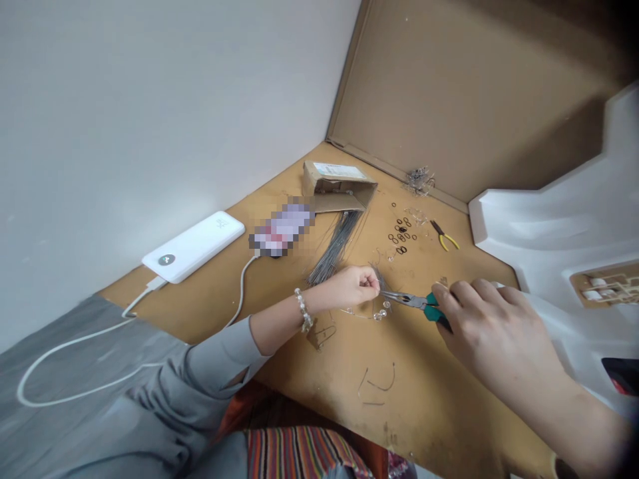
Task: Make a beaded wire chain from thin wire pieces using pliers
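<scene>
My left hand (363,286) is closed in a pinch at the middle of the table, holding what looks like a thin wire; its fingertips hide most of it. My right hand (484,313) grips needle-nose pliers (410,301) by their green handles. The pliers' tips meet the left fingertips, at the pinched wire. Just below the left hand curves a wire with clear beads (380,315). A bundle of straight grey wires (332,256) lies behind the left hand, fanning out from an open cardboard box (344,183).
Black rings (401,237) and yellow-handled pliers (444,236) lie at the back right, near tangled wire (419,181). Bent wire pieces (382,384) lie in front. A cabled white power bank (194,246) and phone (283,229) sit left. White molded foam (539,226) borders the right.
</scene>
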